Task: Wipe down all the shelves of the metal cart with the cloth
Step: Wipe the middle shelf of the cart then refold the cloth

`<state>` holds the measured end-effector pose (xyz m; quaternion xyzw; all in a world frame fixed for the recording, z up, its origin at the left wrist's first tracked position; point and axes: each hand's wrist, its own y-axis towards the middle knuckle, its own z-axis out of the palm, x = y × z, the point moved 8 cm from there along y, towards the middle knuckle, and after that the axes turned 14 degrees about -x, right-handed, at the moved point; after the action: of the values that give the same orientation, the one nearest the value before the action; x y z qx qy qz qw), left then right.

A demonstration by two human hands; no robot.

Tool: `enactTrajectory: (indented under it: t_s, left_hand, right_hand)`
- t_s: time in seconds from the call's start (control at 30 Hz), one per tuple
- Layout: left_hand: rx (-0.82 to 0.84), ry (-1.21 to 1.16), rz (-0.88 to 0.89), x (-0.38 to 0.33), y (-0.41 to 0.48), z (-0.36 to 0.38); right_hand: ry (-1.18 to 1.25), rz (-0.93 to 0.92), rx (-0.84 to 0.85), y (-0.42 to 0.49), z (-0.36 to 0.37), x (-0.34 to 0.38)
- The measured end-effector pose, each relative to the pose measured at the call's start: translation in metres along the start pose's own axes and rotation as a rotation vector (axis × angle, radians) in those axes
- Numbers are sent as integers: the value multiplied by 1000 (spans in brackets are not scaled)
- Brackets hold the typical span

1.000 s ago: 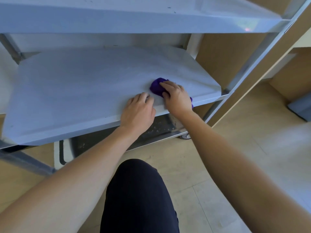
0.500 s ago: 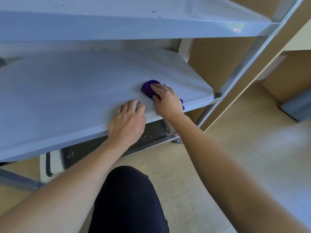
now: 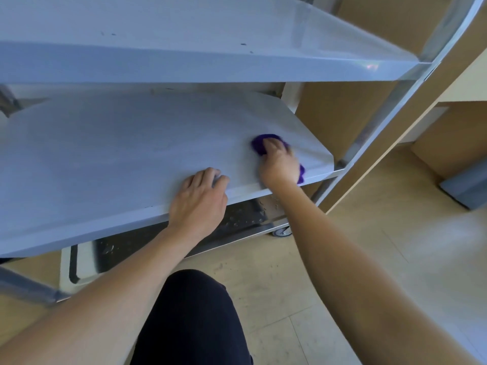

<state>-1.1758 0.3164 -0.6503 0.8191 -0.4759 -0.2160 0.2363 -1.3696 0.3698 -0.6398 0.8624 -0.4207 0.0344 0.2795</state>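
Cloth [image 3: 259, 146], purple, bunched up, sits on the middle shelf [image 3: 118, 159] of the metal cart [image 3: 411, 83], near the right front corner. Right hand [image 3: 279, 165] is on top of it, fingers [image 3: 272, 145] curled over the wad and gripping it while pressing down. A bit of cloth pokes out under the wrist at the shelf edge. Left hand [image 3: 200, 200] lies palm down on the front edge of the same shelf, just beside the right hand. Its fingers [image 3: 208, 177] are loosely bent and hold nothing, so it looks like a brace. Can't tell if the thumb hooks under the lip.

Step in hand, as I read it: wiping the middle shelf, right end.

To do it well:
- Flatten the cloth more, since a tight wad covers little.
- Use long overlapping strokes to the far left and the back edge.
- Run it along the front lip and into the corner by the post.
- Lean on the left hand so the cart on its caster [image 3: 282, 231] doesn't roll.

Top shelf [image 3: 184, 61] shows dark specks and bottom shelf [image 3: 237, 219] looks spotted. Likely both need a pass.
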Motion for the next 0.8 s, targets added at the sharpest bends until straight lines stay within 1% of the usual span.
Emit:
enactTrajectory:
  t_s: [0.07, 0.1, 0.17, 0.23, 0.37, 0.43, 0.5, 0.57, 0.6, 0.63, 0.73, 0.77, 0.8]
  left_hand:
    - [-7, 8, 0, 1, 0, -2]
    - [-5, 9, 1, 1, 0, -3]
    - [4, 7, 5, 1, 0, -3]
    - [4, -1, 0, 2, -1, -3]
    - [29, -16, -8, -1, 1, 1]
    - [23, -27, -13, -2, 2, 1]
    - [16, -31, -17, -2, 1, 2]
    - [11, -29, -15, -1, 1, 3]
    - [10, -32, -20, 0, 1, 3]
    - [11, -35, -28, 1, 2, 2]
    - [13, -20, -31, 3, 2, 0]
    - [14, -15, -25, 4, 2, 0]
    - [16, -14, -22, 5, 2, 0]
  right_hand:
    - [91, -248, 24, -14, 6, 42]
    - [133, -310, 38, -18, 7, 49]
    - [197, -316, 37, -15, 6, 40]
    - [182, -255, 8, -3, 3, 13]
    - [51, -24, -23, 30, -10, -63]
    - [7, 94, -41, 40, -15, -87]
    - [-52, 205, -28, 42, -11, -89]
    - [-97, 214, 4, 41, 1, -62]
    - [-80, 165, 23, 38, 9, -38]
    - [-40, 74, 45, 35, 18, -8]
    - [89, -274, 108, 17, 43, 78]
    - [131, -322, 130, 14, 47, 91]
    - [163, -331, 146, 16, 48, 95]
